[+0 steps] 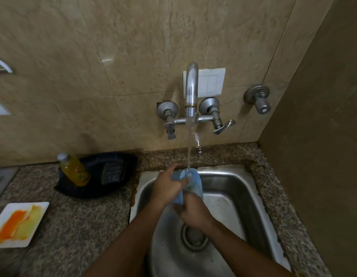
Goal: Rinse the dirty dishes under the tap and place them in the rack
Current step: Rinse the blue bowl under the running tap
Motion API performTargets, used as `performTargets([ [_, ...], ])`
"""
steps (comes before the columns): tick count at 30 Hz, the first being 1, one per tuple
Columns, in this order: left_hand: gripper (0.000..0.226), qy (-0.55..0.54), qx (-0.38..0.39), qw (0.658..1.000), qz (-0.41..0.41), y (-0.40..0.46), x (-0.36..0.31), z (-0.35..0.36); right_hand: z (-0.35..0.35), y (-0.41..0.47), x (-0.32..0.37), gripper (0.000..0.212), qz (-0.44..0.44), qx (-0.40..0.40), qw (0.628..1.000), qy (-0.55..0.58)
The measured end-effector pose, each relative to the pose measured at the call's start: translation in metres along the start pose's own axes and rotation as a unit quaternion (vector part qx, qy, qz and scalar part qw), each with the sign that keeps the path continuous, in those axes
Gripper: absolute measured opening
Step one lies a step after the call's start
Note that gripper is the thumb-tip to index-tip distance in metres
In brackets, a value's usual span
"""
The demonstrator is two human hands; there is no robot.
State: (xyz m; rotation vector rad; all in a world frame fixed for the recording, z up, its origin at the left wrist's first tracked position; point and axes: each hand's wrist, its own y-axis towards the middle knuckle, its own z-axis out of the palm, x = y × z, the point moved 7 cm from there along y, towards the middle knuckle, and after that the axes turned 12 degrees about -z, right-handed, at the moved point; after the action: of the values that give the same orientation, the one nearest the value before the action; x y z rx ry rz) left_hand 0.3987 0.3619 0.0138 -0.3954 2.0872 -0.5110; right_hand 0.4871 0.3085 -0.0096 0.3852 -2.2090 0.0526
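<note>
the right hand point(190, 211) was nearest, low over the sink point(241, 188), and its fingers curled round the bottom edge of a blue dish point(195, 181). just past it the left hand point(169, 186) gripped the dish's top left edge, thumb on the rim. the dish was tipped up on its side over the sink, right under the water point(190, 144) that ran down from the tap point(191, 86) on the wall. so the step in hand looked like the rinse. next it would likely need a turn so water reached every side, then a move to the rack, which was not in view. a white plate point(20, 223) with orange and yellow smears sat on the counter point(79, 226) to the left, not yet rinsed. behind it stood a yellow bottle point(73, 169) in a black tray point(113, 188).
</note>
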Motion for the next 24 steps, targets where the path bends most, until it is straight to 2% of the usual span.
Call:
performTargets([
  [2, 0.062, -0.015, 0.034, 0.999, -0.015, -0.013, 0.016, 0.011, 0.002, 0.000, -0.004, 0.035, 0.055, -0.025, 0.996, 0.062],
  [3, 0.059, -0.024, 0.022, 0.999, -0.009, -0.018, 0.021, 0.011, 0.010, -0.003, 0.002, 0.034, 0.060, -0.015, 0.996, 0.072],
  [5, 0.052, -0.032, -0.050, 0.998, 0.003, -0.015, 0.026, -0.002, 0.024, -0.017, 0.021, 0.041, 0.021, 0.010, 0.996, 0.091],
  [7, 0.047, -0.046, -0.082, 0.995, -0.019, -0.007, 0.030, -0.016, 0.028, -0.031, 0.015, 0.049, -0.064, 0.039, 0.997, 0.005],
  [9, 0.048, -0.025, -0.055, 0.998, -0.022, -0.004, 0.027, -0.015, 0.020, -0.029, -0.012, 0.033, -0.088, 0.044, 0.990, -0.100],
  [11, 0.048, -0.003, -0.048, 0.999, -0.007, -0.005, 0.017, -0.012, 0.013, -0.019, -0.016, 0.026, -0.069, 0.013, 0.992, -0.107],
  [14, 0.046, -0.044, -0.069, 0.997, -0.008, 0.005, 0.008, -0.018, 0.028, -0.015, -0.004, 0.046, -0.122, 0.058, 0.989, -0.067],
  [17, 0.045, -0.044, -0.042, 0.998, -0.019, 0.006, 0.007, -0.016, 0.005, -0.018, -0.022, 0.041, -0.224, 0.066, 0.939, -0.251],
  [18, 0.045, -0.038, -0.033, 0.999, -0.015, 0.007, 0.007, -0.012, 0.000, -0.014, -0.027, 0.039, -0.198, 0.070, 0.937, -0.278],
  [19, 0.045, -0.035, -0.037, 0.999, -0.013, 0.008, 0.005, -0.010, 0.002, -0.013, -0.027, 0.037, -0.151, 0.080, 0.950, -0.261],
  [21, 0.041, -0.026, -0.048, 0.998, -0.019, 0.013, 0.002, -0.010, 0.018, -0.016, -0.017, 0.039, -0.114, 0.085, 0.972, -0.184],
  [22, 0.040, -0.021, -0.047, 0.998, -0.023, 0.015, 0.003, -0.011, 0.025, -0.019, -0.017, 0.044, -0.126, 0.097, 0.973, -0.170],
  [24, 0.041, -0.002, -0.022, 0.999, -0.036, 0.014, 0.007, -0.010, 0.020, -0.028, -0.028, 0.042, -0.192, 0.108, 0.948, -0.232],
])
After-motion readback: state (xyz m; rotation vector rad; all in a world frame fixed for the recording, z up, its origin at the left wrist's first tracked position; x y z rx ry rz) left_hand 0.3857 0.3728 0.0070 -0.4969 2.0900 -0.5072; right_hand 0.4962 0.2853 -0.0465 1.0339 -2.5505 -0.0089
